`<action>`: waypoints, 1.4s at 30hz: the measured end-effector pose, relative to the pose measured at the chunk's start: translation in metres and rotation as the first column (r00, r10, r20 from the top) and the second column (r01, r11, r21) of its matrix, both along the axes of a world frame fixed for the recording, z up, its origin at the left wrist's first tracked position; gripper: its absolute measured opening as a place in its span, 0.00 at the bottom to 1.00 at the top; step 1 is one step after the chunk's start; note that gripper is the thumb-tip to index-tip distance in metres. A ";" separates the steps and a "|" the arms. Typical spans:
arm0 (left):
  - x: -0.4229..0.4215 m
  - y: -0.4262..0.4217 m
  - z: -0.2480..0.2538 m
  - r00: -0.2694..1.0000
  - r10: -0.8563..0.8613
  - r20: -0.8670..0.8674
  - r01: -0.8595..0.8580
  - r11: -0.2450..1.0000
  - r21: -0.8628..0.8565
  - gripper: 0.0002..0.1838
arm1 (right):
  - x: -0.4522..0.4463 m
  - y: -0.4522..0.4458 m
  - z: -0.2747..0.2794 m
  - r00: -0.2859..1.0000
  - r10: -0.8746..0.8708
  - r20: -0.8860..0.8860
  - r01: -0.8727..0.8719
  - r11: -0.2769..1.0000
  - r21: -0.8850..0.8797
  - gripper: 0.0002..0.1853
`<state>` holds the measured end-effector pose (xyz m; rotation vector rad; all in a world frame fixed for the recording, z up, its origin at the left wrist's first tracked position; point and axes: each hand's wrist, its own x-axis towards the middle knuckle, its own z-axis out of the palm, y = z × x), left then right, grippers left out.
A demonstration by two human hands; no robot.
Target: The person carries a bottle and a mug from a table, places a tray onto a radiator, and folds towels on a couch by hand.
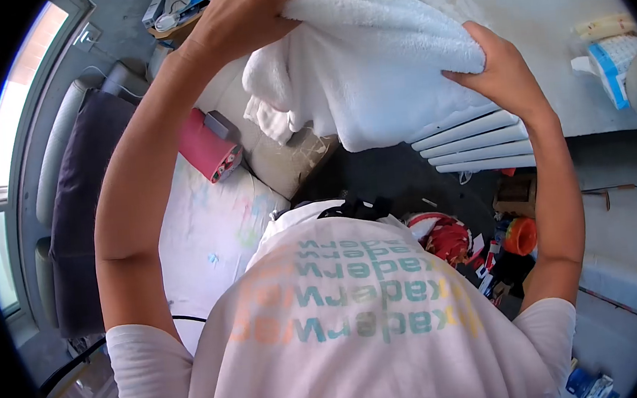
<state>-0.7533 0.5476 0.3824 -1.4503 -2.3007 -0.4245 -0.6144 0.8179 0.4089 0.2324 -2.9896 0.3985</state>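
A white fluffy towel (391,81) is stretched between my two hands, its lower part hanging down in folds. My left hand (269,4) is closed on the towel's upper left edge, with some fingers hidden. At the right end, my right hand (499,69) pinches the towel with the thumb below and the fingers above. Beneath and behind the cloth is a white ribbed radiator (478,138), partly covered from view. A smaller bunched white cloth (271,119) lies on the beige seat just left of the hanging towel.
On the left, a pink box-shaped item (206,144) rests on a pale couch (208,222) beside a dark cushion (87,210). A blue-and-white pack (615,67) sits on the right-hand surface. Below it are an orange round object (520,237) and red-and-white cloth (449,239) among clutter.
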 end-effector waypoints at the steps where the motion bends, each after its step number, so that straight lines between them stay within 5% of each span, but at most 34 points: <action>1: -0.002 -0.004 -0.002 0.999 0.024 0.036 -0.024 1.000 -0.017 0.20 | -0.003 -0.001 0.001 0.997 -0.030 0.075 0.036 0.997 -0.076 0.21; 4: -0.014 -0.016 -0.019 0.994 0.089 0.067 -0.086 0.995 -0.041 0.21 | -0.025 -0.008 -0.010 0.994 -0.017 0.105 0.010 0.998 0.064 0.21; 12: -0.031 -0.042 -0.042 0.901 0.429 0.065 -0.430 0.903 0.005 0.21 | -0.108 -0.033 -0.054 0.920 0.137 -0.368 -0.091 0.986 0.139 0.20; 15: -0.025 -0.063 -0.057 0.910 0.398 -0.120 -0.372 0.908 0.191 0.22 | -0.120 -0.041 -0.069 0.828 0.243 -0.506 -0.172 0.968 0.184 0.18; 17: -0.002 -0.076 -0.075 0.909 0.412 -0.059 -0.401 0.906 0.138 0.23 | -0.113 -0.047 -0.091 0.789 0.329 -0.519 -0.261 0.944 0.202 0.15; 22: 0.052 -0.089 -0.226 0.888 0.436 0.147 -0.450 0.889 0.080 0.15 | -0.083 -0.052 -0.236 0.834 0.461 -0.302 -0.436 0.887 0.152 0.08; 26: 0.081 -0.084 -0.367 0.770 0.531 0.354 -0.503 0.846 -0.176 0.13 | -0.062 -0.061 -0.382 0.890 0.456 -0.018 -0.456 0.889 -0.041 0.06; 29: 0.109 -0.079 -0.420 0.611 0.647 0.456 -0.606 0.753 -0.256 0.15 | -0.048 -0.067 -0.440 0.893 0.438 0.105 -0.434 0.899 -0.061 0.08; 36: 0.125 -0.079 -0.439 0.467 0.647 0.602 -0.690 0.693 -0.210 0.24 | -0.048 -0.069 -0.435 0.903 0.395 0.170 -0.368 0.914 -0.170 0.14; 37: 0.123 -0.079 -0.435 0.459 0.656 0.598 -0.665 0.701 -0.259 0.31 | -0.054 -0.069 -0.429 0.909 0.383 0.166 -0.355 0.918 -0.176 0.15; 42: 0.103 -0.045 -0.394 0.568 0.550 0.612 -0.629 0.770 -0.109 0.42 | -0.088 -0.077 -0.389 0.899 0.397 0.186 -0.350 0.905 -0.242 0.18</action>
